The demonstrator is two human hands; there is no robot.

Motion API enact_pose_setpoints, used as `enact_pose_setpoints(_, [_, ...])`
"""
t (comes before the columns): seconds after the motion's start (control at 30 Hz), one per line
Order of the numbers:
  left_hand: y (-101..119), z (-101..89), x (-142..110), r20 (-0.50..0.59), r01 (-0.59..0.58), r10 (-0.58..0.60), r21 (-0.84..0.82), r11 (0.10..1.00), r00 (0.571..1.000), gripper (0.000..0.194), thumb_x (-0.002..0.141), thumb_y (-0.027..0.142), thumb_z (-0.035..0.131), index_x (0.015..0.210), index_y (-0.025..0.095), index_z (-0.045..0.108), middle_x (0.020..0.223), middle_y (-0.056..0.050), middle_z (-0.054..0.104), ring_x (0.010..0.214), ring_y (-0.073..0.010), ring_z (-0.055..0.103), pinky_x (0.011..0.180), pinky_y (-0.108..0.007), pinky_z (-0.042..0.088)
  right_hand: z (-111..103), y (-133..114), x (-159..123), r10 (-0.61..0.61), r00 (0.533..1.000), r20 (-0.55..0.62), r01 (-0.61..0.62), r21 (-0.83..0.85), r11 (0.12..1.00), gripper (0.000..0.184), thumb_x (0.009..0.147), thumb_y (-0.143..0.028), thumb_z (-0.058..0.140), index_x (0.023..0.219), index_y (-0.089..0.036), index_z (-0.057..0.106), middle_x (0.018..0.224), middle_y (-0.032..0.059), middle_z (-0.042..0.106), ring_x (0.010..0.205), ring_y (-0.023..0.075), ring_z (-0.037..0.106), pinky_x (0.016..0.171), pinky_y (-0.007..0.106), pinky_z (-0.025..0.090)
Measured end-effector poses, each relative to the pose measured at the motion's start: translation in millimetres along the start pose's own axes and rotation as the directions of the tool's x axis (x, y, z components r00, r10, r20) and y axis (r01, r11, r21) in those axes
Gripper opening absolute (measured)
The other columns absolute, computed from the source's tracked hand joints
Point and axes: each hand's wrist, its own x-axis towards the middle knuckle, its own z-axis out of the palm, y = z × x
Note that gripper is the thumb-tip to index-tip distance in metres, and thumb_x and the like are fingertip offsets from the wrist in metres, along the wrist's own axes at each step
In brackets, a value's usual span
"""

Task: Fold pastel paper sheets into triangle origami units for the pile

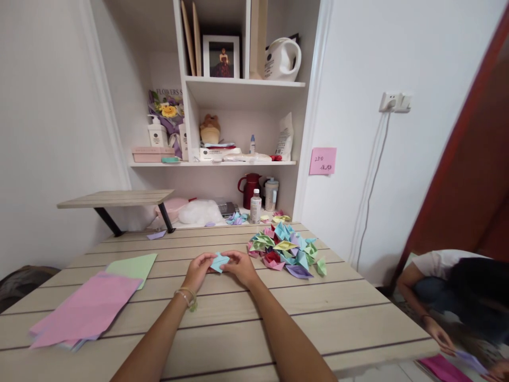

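Between both hands, just above the middle of the table (222,339), is a small piece of folded light-blue paper (218,262). My left hand (198,269) pinches its left side, with a bracelet on the wrist below. Fingers of my right hand (240,267) close on its right side. To the right of my hands lies a heap of folded paper boats (284,246) in blue, green, yellow, pink, red and purple. On the left of the table rest pink paper sheets (91,307) and a green sheet (137,265), partly overlapped by the pink.
A raised wooden stand (115,198) is at the back left. Behind the table, a shelf unit (246,84) holds a bottle (255,206), a red jug (250,190) and more folded paper (237,218). Another person (449,297) crouches at the right, handling paper near the floor.
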Motion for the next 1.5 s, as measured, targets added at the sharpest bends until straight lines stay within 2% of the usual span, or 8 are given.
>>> enact_pose_setpoints(0.17, [2, -0.2, -1, 0.012, 0.016, -0.016, -0.008, 1.000, 1.000, 0.031, 0.056, 0.027, 0.070, 0.082, 0.009, 0.067, 0.074, -0.008, 0.068, 0.070, -0.0194, 0.063, 0.068, -0.031, 0.051, -2, 2, 1, -0.038, 0.999, -0.012, 0.037, -0.083, 0.996, 0.038, 0.053, -0.027, 0.074, 0.088, -0.015, 0.068, 0.066, 0.0012, 0.065, 0.057, 0.0129, 0.056, 0.059, 0.026, 0.046])
enact_pose_setpoints(0.43, [10, 3.5, -6, 0.002, -0.007, 0.007, 0.167, 0.986, 1.000, 0.032, 0.054, 0.028, 0.073, 0.081, 0.012, 0.067, 0.084, -0.008, 0.069, 0.076, -0.0179, 0.062, 0.065, -0.024, 0.048, -2, 0, 1, -0.098, 0.995, -0.021, 0.090, -0.233, 0.968, 0.026, 0.062, -0.033, 0.067, 0.083, -0.017, 0.070, 0.076, 0.0048, 0.070, 0.066, 0.0174, 0.060, 0.063, 0.029, 0.047])
enact_pose_setpoints(0.5, [9, 3.3, -5, -0.004, -0.020, 0.021, 0.195, 0.981, 1.000, 0.033, 0.055, 0.031, 0.072, 0.082, 0.012, 0.067, 0.080, -0.007, 0.069, 0.071, -0.0165, 0.061, 0.061, -0.022, 0.047, -1, -2, 1, -0.113, 0.993, -0.027, 0.103, -0.234, 0.967, 0.024, 0.064, -0.033, 0.066, 0.081, -0.017, 0.071, 0.078, 0.0051, 0.070, 0.068, 0.0185, 0.061, 0.064, 0.029, 0.048])
enact_pose_setpoints(0.6, [5, 1.9, -3, -0.001, -0.022, 0.022, 0.201, 0.979, 1.000, 0.035, 0.058, 0.034, 0.071, 0.084, 0.011, 0.066, 0.063, -0.003, 0.065, 0.058, -0.0130, 0.058, 0.054, -0.021, 0.046, -1, -4, 1, -0.115, 0.993, -0.031, 0.105, -0.222, 0.969, 0.022, 0.064, -0.033, 0.066, 0.078, -0.017, 0.071, 0.077, 0.0050, 0.071, 0.070, 0.0193, 0.062, 0.065, 0.029, 0.048])
enact_pose_setpoints(0.7, [3, 1.4, -1, 0.017, 0.006, -0.009, 0.151, 0.988, 1.000, 0.036, 0.059, 0.035, 0.070, 0.084, 0.011, 0.064, 0.056, -0.001, 0.062, 0.053, -0.0118, 0.058, 0.055, -0.023, 0.048, 0, -5, 0, -0.084, 0.996, -0.026, 0.076, -0.226, 0.971, 0.022, 0.064, -0.033, 0.066, 0.076, -0.017, 0.072, 0.074, 0.0043, 0.071, 0.067, 0.0192, 0.062, 0.062, 0.028, 0.048])
enact_pose_setpoints(0.9, [2, 3.3, -1, 0.001, 0.049, -0.049, 0.057, 0.997, 0.999, 0.033, 0.056, 0.035, 0.072, 0.077, 0.011, 0.062, 0.063, -0.003, 0.065, 0.057, -0.0121, 0.060, 0.062, -0.025, 0.051, 2, -4, 0, -0.054, 0.999, -0.008, 0.051, -0.215, 0.975, 0.023, 0.064, -0.036, 0.064, 0.078, -0.019, 0.073, 0.070, 0.0024, 0.071, 0.062, 0.0192, 0.061, 0.058, 0.028, 0.048])
enact_pose_setpoints(1.07, [4, 3.8, -1, -0.012, 0.057, -0.057, 0.081, 0.995, 0.998, 0.032, 0.056, 0.036, 0.072, 0.075, 0.012, 0.062, 0.066, -0.005, 0.066, 0.065, -0.0150, 0.063, 0.065, -0.025, 0.051, 2, 1, 1, -0.082, 0.997, -0.008, 0.077, -0.265, 0.961, 0.026, 0.062, -0.037, 0.067, 0.079, -0.019, 0.072, 0.072, 0.0043, 0.071, 0.063, 0.0188, 0.061, 0.059, 0.028, 0.046])
enact_pose_setpoints(1.5, [2, 7.3, -7, 0.072, -0.070, 0.055, 0.230, 0.971, 0.996, 0.034, 0.062, 0.032, 0.066, 0.089, 0.013, 0.064, 0.085, -0.008, 0.068, 0.076, -0.0195, 0.063, 0.071, -0.030, 0.050, -1, 5, 0, -0.093, 0.995, -0.034, 0.071, -0.408, 0.910, 0.031, 0.073, -0.037, 0.057, 0.093, -0.016, 0.068, 0.055, 0.0018, 0.063, 0.046, 0.0136, 0.054, 0.047, 0.023, 0.042])
